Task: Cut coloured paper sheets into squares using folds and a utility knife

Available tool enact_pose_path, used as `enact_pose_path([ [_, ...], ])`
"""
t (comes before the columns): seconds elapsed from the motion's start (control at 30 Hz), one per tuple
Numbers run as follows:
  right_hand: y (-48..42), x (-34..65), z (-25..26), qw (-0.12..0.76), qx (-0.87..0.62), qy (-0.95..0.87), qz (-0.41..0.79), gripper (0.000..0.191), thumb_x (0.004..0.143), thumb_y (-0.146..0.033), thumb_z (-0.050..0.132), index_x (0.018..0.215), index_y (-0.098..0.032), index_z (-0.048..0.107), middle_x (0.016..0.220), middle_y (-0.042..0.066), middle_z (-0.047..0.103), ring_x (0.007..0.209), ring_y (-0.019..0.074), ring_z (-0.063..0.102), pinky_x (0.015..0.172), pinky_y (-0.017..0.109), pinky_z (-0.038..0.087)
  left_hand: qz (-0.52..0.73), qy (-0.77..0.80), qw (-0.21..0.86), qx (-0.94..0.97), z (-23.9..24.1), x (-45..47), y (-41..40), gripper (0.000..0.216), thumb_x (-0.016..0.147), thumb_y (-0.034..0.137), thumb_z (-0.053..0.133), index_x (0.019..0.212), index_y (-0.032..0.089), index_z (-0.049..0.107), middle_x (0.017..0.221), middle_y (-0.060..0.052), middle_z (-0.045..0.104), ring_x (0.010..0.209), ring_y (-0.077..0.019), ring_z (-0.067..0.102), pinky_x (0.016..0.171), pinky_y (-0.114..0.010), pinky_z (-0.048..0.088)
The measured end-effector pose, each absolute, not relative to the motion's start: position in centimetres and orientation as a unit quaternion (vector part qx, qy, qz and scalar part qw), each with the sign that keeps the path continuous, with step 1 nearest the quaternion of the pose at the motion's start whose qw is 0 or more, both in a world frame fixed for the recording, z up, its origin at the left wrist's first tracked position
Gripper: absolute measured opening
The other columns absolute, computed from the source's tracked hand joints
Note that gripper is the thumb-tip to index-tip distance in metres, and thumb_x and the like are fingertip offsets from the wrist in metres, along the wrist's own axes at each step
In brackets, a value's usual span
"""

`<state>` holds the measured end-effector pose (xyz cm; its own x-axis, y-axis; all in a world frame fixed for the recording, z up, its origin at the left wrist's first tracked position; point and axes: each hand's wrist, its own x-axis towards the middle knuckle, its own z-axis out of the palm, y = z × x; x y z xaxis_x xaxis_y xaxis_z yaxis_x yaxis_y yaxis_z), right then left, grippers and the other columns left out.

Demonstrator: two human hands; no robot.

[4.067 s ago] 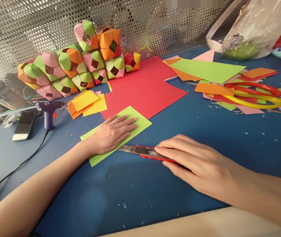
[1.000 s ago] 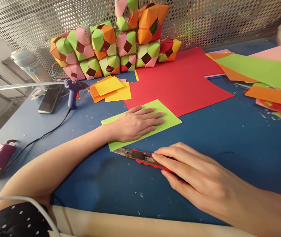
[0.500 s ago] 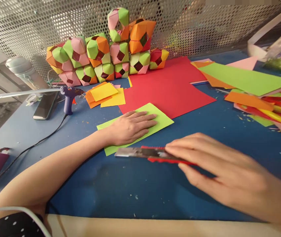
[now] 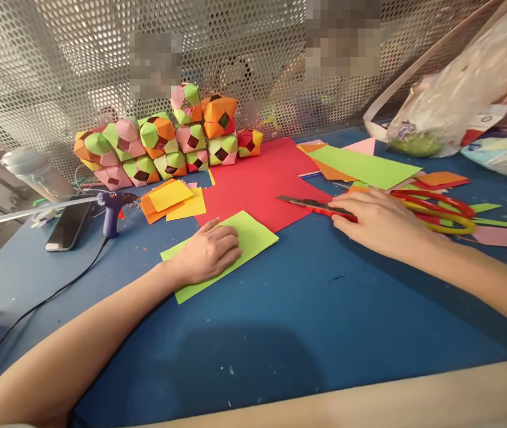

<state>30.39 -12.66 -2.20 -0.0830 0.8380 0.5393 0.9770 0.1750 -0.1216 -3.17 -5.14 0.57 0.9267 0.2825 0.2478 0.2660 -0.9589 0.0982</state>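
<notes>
My left hand (image 4: 208, 252) lies on a folded light-green paper (image 4: 253, 235) on the blue table, its fingers curled and bunched on the sheet. My right hand (image 4: 378, 223) is further right and back, closed around a red utility knife (image 4: 311, 205). The knife's blade points left and lies over the edge of a large red sheet (image 4: 262, 178).
Several folded paper cubes (image 4: 164, 142) are stacked against the perforated metal wall. Orange and yellow squares (image 4: 173, 199), a purple glue gun (image 4: 110, 214) with its cord and a phone (image 4: 68, 226) sit at left. Red-and-yellow scissors (image 4: 440, 208), coloured sheets and plastic bags (image 4: 449, 89) lie at right.
My right hand has carried the knife from the green paper's near edge to the right and back, onto the red sheet. My left hand's fingers have curled on the green paper.
</notes>
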Motion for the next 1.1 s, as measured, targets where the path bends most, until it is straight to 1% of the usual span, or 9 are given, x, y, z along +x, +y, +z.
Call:
enact_pose_path([
  [0.1, -12.3, 27.5, -0.6, 0.25, -0.611, -0.742, -0.12, 0.026, 0.088, -0.027, 0.046, 0.097, -0.016, 0.068, 0.11, 0.014, 0.068, 0.1, 0.0305, 0.062, 0.09, 0.043, 0.046, 0.102, 0.156, 0.03, 0.982, 1.2, -3.2, -5.4, 0.032, 0.102, 0.034, 0.033, 0.099, 0.016, 0.06, 0.114, -0.009, 0.065, 0.108, -0.0195, 0.061, 0.113, -0.047, 0.031],
  [0.23, -11.6, 22.2, 1.0, 0.199, -0.64, -0.741, 0.045, 0.022, 0.089, -0.034, 0.051, 0.097, -0.021, 0.067, 0.085, 0.005, 0.07, 0.079, 0.0239, 0.065, 0.066, 0.035, 0.046, 0.051, 0.176, 0.007, 0.983, 2.4, -3.5, -6.4, 0.037, 0.098, 0.047, 0.042, 0.105, 0.016, 0.06, 0.125, -0.013, 0.063, 0.118, -0.0274, 0.057, 0.111, -0.056, 0.03],
  [0.3, -11.2, 20.4, 1.0, 0.203, -0.637, -0.737, 0.101, 0.018, 0.086, -0.029, 0.057, 0.1, -0.021, 0.066, 0.083, 0.002, 0.069, 0.075, 0.0212, 0.064, 0.061, 0.032, 0.044, 0.036, 0.185, -0.005, 0.982, 2.8, -3.6, -6.9, 0.036, 0.094, 0.046, 0.049, 0.111, 0.016, 0.059, 0.131, -0.014, 0.06, 0.125, -0.0306, 0.052, 0.111, -0.06, 0.029],
  [0.43, -10.4, 19.6, -0.5, 0.308, -0.607, -0.703, 0.205, 0.025, 0.081, -0.014, 0.054, 0.103, -0.02, 0.064, 0.078, 0.0, 0.067, 0.07, 0.0155, 0.063, 0.062, 0.027, 0.045, 0.038, 0.192, -0.025, 0.98, 2.5, -3.8, -7.4, 0.029, 0.095, 0.03, 0.047, 0.118, 0.016, 0.057, 0.134, -0.014, 0.058, 0.127, -0.029, 0.052, 0.109, -0.058, 0.034],
  [0.6, -9.4, 20.8, -1.6, 0.449, -0.571, -0.64, 0.25, 0.017, 0.078, -0.023, 0.056, 0.092, -0.019, 0.064, 0.08, 0.003, 0.068, 0.071, 0.0171, 0.063, 0.067, 0.029, 0.05, 0.119, 0.23, -0.077, 0.963, 1.0, -3.8, -6.4, 0.03, 0.097, 0.024, 0.043, 0.123, 0.014, 0.054, 0.14, -0.018, 0.052, 0.13, -0.0304, 0.05, 0.111, -0.055, 0.036],
  [0.73, -9.2, 21.7, -1.2, 0.48, -0.558, -0.632, 0.242, 0.015, 0.079, -0.033, 0.054, 0.076, -0.02, 0.06, 0.074, 0.003, 0.067, 0.068, 0.0182, 0.061, 0.068, 0.032, 0.049, 0.197, 0.293, -0.027, 0.935, 0.5, -4.3, -5.4, 0.035, 0.096, 0.029, 0.047, 0.129, 0.017, 0.047, 0.146, -0.019, 0.045, 0.133, -0.0292, 0.047, 0.107, -0.05, 0.043],
  [0.9, -10.1, 22.1, 0.3, 0.506, -0.546, -0.623, 0.241, 0.019, 0.08, -0.038, 0.057, 0.077, -0.02, 0.061, 0.074, 0.002, 0.063, 0.067, 0.0167, 0.056, 0.066, 0.032, 0.046, 0.287, 0.362, 0.023, 0.887, 1.6, -5.0, -4.5, 0.043, 0.094, 0.031, 0.05, 0.135, 0.021, 0.041, 0.147, -0.016, 0.043, 0.138, -0.0278, 0.04, 0.11, -0.051, 0.038],
  [1.0, -10.5, 22.2, 1.3, 0.542, -0.514, -0.582, 0.322, 0.022, 0.08, -0.041, 0.062, 0.079, -0.02, 0.061, 0.068, -0.001, 0.058, 0.059, 0.0134, 0.052, 0.059, 0.029, 0.044, 0.306, 0.396, 0.062, 0.864, 2.8, -5.0, -4.4, 0.046, 0.091, 0.033, 0.053, 0.134, 0.02, 0.044, 0.141, -0.015, 0.051, 0.129, -0.0282, 0.05, 0.099, -0.046, 0.048],
  [1.1, -10.5, 22.2, 1.9, 0.592, -0.458, -0.523, 0.407, 0.028, 0.074, -0.044, 0.071, 0.08, -0.019, 0.061, 0.073, -0.001, 0.06, 0.061, 0.012, 0.053, 0.057, 0.027, 0.045, 0.308, 0.445, 0.135, 0.83, 3.8, -4.8, -4.7, 0.043, 0.086, 0.036, 0.057, 0.126, 0.021, 0.054, 0.122, -0.011, 0.064, 0.105, -0.0251, 0.063, 0.081, -0.037, 0.054],
])
